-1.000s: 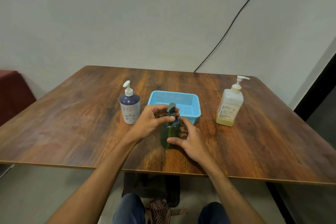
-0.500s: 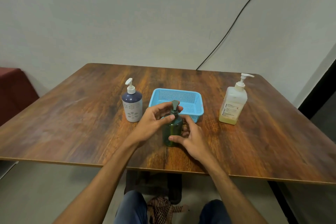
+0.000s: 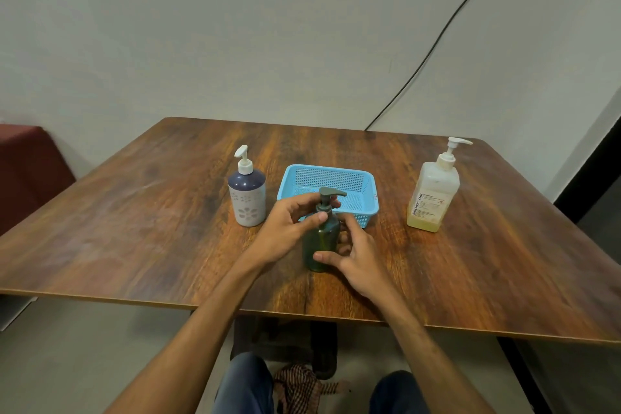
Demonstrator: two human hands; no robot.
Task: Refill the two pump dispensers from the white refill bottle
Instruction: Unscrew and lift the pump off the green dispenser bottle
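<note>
Nearest, the wooden table's front edge (image 3: 302, 311) crosses above the person's knees. Just past it, a dark green translucent pump bottle (image 3: 321, 240) stands upright. The right hand (image 3: 361, 257) cups its lower body, thumb across the front; the left hand (image 3: 290, 227) pinches the pump collar at its neck. Touching distance behind sits a light blue perforated plastic basket (image 3: 368, 191). Left stands a navy-and-white flowered pump dispenser (image 3: 247, 197); well apart right, the white refill bottle (image 3: 433, 197). Bare wood spreads on both sides.
</note>
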